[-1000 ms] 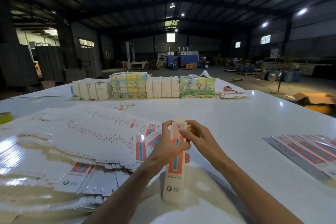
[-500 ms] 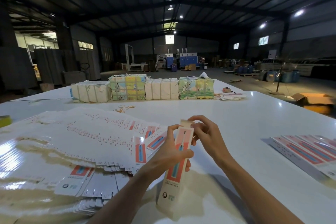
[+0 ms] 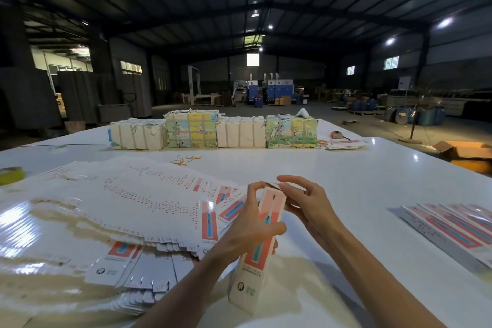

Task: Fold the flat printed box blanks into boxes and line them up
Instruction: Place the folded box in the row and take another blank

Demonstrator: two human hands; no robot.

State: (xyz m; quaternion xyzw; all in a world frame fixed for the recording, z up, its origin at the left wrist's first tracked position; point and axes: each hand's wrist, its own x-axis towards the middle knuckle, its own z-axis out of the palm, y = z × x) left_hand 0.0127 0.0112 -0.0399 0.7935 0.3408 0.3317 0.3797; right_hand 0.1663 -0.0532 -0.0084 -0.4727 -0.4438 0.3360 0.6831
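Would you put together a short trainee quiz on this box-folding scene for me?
1. True or false: the box lies flat on the table, untouched by either hand.
2. Fill in: the pile of flat blanks lies to the person's ____.
3. Where are the finished boxes lined up? A) on the table, to the person's right; B) on top of the blanks; C) on the floor.
Key: 1 false, the left hand grips it and the right hand pinches its top end. 2 left. 3 A.
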